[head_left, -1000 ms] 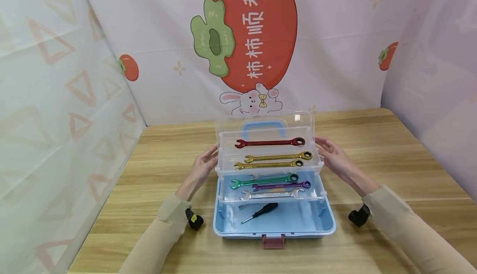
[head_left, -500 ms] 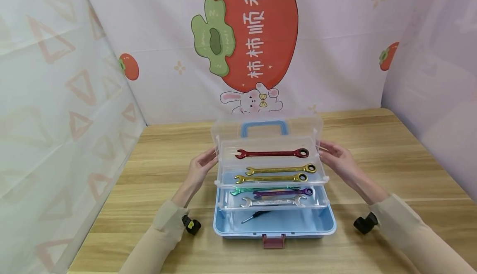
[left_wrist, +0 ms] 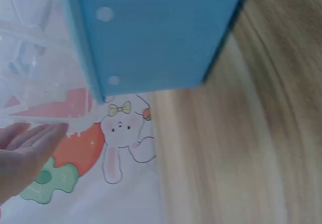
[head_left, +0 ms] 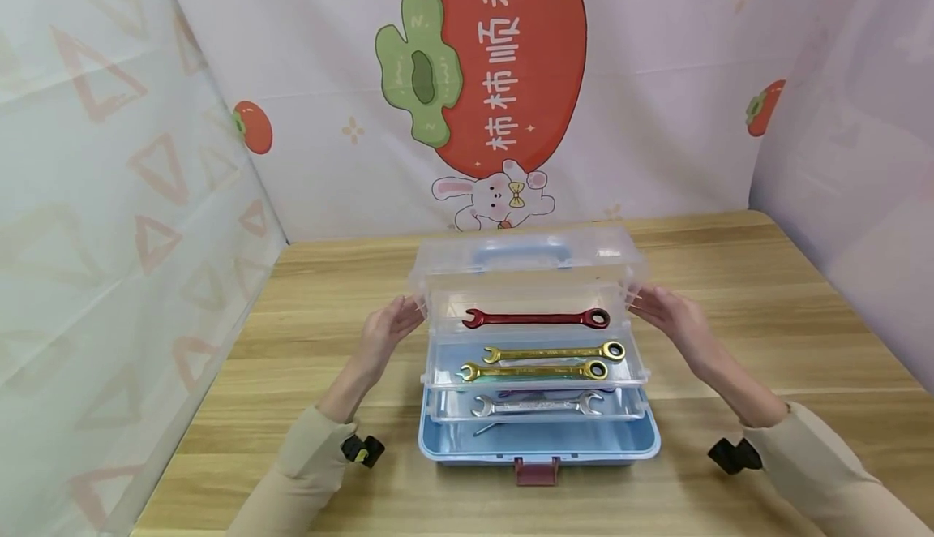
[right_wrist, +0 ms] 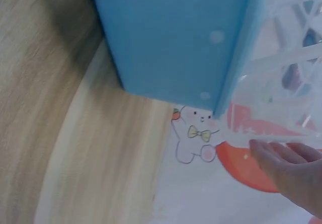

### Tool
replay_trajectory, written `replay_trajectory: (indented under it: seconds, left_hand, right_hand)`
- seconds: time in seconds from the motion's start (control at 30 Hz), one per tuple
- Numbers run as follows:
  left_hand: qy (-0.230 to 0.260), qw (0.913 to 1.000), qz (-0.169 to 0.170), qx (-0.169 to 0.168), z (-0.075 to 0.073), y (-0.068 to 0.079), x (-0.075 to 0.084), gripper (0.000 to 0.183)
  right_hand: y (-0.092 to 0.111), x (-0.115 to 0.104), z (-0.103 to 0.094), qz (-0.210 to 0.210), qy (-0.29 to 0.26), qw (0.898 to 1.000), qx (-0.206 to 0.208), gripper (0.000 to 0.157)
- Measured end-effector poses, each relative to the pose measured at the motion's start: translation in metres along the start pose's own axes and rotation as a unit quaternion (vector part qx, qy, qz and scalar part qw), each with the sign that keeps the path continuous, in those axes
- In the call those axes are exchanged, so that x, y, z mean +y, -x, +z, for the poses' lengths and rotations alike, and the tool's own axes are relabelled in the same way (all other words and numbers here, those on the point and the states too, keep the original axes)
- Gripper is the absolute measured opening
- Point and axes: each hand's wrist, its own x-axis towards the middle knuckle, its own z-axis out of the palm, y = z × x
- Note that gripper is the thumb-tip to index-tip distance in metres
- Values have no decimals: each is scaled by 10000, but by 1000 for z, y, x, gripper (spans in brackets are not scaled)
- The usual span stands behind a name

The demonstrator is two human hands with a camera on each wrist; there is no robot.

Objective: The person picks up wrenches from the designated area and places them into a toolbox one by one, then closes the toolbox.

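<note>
A toolbox with a light blue base [head_left: 430, 440] stands at the middle of the table. Its clear lid [head_left: 452, 257] with a blue handle [head_left: 521, 253] is raised and tilted, above stepped clear trays [head_left: 635, 358]. The trays hold a red wrench [head_left: 536, 320], two gold wrenches [head_left: 536, 371] and a silver open-end wrench [head_left: 536, 405]. A screwdriver shaft [head_left: 487, 429] shows low in the base; the rest is covered. My left hand [head_left: 387, 330] touches the lid's left side with fairly straight fingers. At the lid's right side, my right hand [head_left: 679, 322] does likewise, its fingertips partly behind clear plastic.
A dark red latch [head_left: 536, 472] hangs from the base's front. The wooden table [head_left: 336, 277] runs up to a printed cloth backdrop [head_left: 321, 172] behind the toolbox, with cloth walls at both sides. Both wrists carry small black cameras [head_left: 733, 456].
The lid has swung forward, and the trays have come forward and down over the base. They now hide the screwdriver's handle and most of the green and purple wrenches. Both hands moved slightly outward.
</note>
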Motion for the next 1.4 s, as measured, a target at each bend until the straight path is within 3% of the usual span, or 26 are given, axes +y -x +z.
replay_trajectory:
  seconds: [0.1, 0.3, 0.4, 0.67, 0.77, 1.03, 1.23, 1.4]
  left_hand:
    - [-243, 9994, -250, 4, 1, 2, 10, 58]
    - [-796, 9957, -433, -186, -1, 5, 21, 64]
    - [-1048, 9929, -481, -278, -1, 7, 27, 60]
    - [-1495, 9851, -765, -384, -1, 23, 35, 45]
    - [-1580, 9836, -669, -558, -3, 27, 34, 43]
    - [-1943, 9747, -795, -769, -8, 40, 30, 46]
    - [-1817, 9751, -713, -1050, -9, 48, 25, 50]
    - [-1502, 9782, -689, -1260, -9, 56, 21, 55]
  right_hand:
    - [3, -16, 7, 320, 566, 9979, -33, 61]
    - [7, -32, 13, 659, 695, 9954, 28, 62]
    - [9, -41, 15, 879, 1076, 9903, 22, 61]
    - [21, -56, 12, 1318, 2817, 9502, -170, 48]
    - [26, -56, 12, 1185, 3081, 9437, -224, 41]
    - [41, -53, 11, 1026, 3296, 9370, -528, 36]
    - [49, -50, 11, 704, 2900, 9510, -809, 36]
    - [56, -49, 11, 767, 2787, 9520, -1005, 40]
